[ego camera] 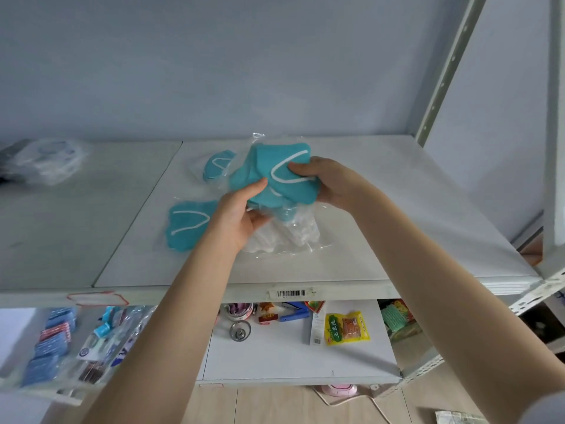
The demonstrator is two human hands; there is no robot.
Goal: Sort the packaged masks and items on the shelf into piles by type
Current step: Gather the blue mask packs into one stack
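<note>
A bundle of teal packaged masks (269, 166) with white ear loops is held just above the white shelf (397, 209). My left hand (241, 212) grips the bundle from below on its left side. My right hand (324, 182) pinches its right edge. One teal packaged mask (186, 228) lies flat on the shelf to the left of my left hand. Another teal packaged mask (217, 166) lies further back. Under the bundle rest white masks in clear wrapping (287, 237).
A heap of clear-wrapped items (46, 160) sits at the shelf's far left. A metal upright (443, 75) rises at the right. The lower shelf (275, 356) holds a yellow snack packet (347, 328), blue packets (52, 341) and other small goods.
</note>
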